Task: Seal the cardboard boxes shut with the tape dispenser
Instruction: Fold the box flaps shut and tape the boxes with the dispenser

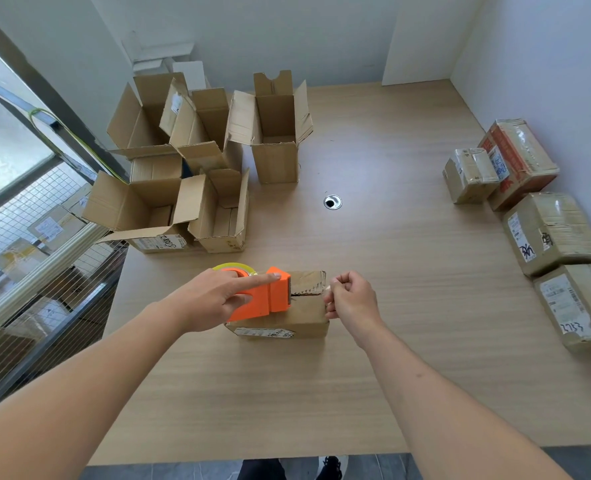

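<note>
Taping the small box shut

My left hand (pixel 214 299) grips the tape dispenser (pixel 263 296) atop the box (pixel 301 317) near the counter (pixel 391 341) edge; my right hand (pixel 351 296) pinches the tape end, keeping it taut over the seam.

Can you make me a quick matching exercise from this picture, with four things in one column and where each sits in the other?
Things:
1. tape dispenser
2. open boxes
3. taped boxes
4. round hole

Places:
A. along the table's right edge
B. table's far left
C. middle of the table
D. on the small box between the hands

Pairs: 1-D, 2-B, 3-A, 4-C
</note>
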Demonstrator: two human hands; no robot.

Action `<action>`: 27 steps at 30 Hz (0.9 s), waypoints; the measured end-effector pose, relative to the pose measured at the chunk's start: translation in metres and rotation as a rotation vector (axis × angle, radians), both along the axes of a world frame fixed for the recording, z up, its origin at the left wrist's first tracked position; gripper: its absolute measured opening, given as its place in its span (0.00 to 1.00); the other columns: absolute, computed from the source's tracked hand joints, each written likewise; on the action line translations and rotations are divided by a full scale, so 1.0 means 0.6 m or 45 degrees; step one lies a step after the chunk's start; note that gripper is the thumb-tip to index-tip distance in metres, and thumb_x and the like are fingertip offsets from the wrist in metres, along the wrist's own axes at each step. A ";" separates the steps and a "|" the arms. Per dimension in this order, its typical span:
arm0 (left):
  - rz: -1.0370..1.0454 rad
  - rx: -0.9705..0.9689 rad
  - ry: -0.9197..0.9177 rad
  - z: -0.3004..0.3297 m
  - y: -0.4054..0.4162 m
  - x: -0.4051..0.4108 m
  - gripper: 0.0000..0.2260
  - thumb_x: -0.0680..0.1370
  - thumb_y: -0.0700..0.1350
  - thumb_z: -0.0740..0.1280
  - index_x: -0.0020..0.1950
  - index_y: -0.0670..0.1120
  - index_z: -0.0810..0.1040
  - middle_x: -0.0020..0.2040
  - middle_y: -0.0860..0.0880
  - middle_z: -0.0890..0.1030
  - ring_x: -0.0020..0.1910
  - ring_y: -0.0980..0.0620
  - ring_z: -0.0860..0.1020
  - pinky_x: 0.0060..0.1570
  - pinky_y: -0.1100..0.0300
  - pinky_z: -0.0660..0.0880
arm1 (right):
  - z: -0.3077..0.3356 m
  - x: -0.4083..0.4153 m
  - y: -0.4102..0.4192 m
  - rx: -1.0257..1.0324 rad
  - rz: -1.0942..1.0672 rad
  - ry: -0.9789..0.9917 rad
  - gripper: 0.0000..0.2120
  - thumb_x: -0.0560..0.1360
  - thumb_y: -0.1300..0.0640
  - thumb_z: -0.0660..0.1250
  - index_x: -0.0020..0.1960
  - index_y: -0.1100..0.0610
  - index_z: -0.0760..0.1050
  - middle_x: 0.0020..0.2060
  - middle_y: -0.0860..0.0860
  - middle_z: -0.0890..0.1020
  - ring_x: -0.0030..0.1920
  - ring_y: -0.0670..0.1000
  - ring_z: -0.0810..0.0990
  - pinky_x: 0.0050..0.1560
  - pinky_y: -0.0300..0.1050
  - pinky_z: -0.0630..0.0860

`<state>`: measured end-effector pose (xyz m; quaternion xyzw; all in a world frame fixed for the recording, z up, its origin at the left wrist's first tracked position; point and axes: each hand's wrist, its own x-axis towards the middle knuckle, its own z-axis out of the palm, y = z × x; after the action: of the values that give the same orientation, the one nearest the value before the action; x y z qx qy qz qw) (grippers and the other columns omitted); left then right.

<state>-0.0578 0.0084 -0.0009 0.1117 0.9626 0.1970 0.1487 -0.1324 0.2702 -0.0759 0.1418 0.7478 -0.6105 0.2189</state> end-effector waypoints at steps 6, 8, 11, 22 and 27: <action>-0.017 -0.020 -0.051 -0.001 -0.009 -0.003 0.30 0.85 0.48 0.60 0.74 0.78 0.52 0.44 0.50 0.73 0.39 0.53 0.69 0.42 0.59 0.67 | -0.014 0.004 0.022 -0.034 0.099 -0.017 0.03 0.82 0.63 0.64 0.49 0.62 0.74 0.31 0.57 0.79 0.26 0.51 0.73 0.27 0.46 0.76; -0.017 -0.021 -0.071 -0.001 -0.010 -0.004 0.29 0.85 0.48 0.60 0.74 0.78 0.53 0.43 0.51 0.72 0.39 0.54 0.68 0.40 0.61 0.66 | -0.020 0.007 0.026 -0.038 0.123 -0.040 0.03 0.82 0.64 0.64 0.50 0.64 0.74 0.31 0.57 0.78 0.25 0.50 0.73 0.26 0.46 0.76; -0.038 -0.046 -0.080 0.000 -0.007 -0.008 0.29 0.85 0.48 0.60 0.74 0.77 0.53 0.41 0.52 0.70 0.39 0.54 0.68 0.41 0.59 0.67 | -0.031 0.009 0.028 -0.022 0.125 -0.047 0.04 0.82 0.63 0.65 0.49 0.62 0.75 0.31 0.56 0.78 0.25 0.50 0.73 0.28 0.47 0.78; -0.042 -0.089 -0.076 -0.001 -0.001 -0.015 0.29 0.85 0.50 0.60 0.75 0.77 0.51 0.43 0.51 0.72 0.40 0.54 0.69 0.44 0.55 0.70 | -0.057 -0.009 0.018 0.086 0.136 -0.032 0.04 0.82 0.60 0.65 0.48 0.56 0.76 0.32 0.54 0.80 0.27 0.50 0.74 0.31 0.49 0.80; -0.032 -0.074 -0.089 -0.004 0.001 -0.016 0.29 0.85 0.49 0.60 0.74 0.78 0.52 0.42 0.52 0.72 0.41 0.54 0.70 0.44 0.56 0.70 | -0.062 -0.012 0.014 0.043 0.168 -0.112 0.03 0.83 0.56 0.65 0.51 0.54 0.75 0.34 0.52 0.77 0.29 0.48 0.73 0.30 0.48 0.80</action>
<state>-0.0672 0.0088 -0.0036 0.1125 0.9607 0.1708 0.1877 -0.1396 0.2787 -0.1129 0.1228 0.7554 -0.5752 0.2888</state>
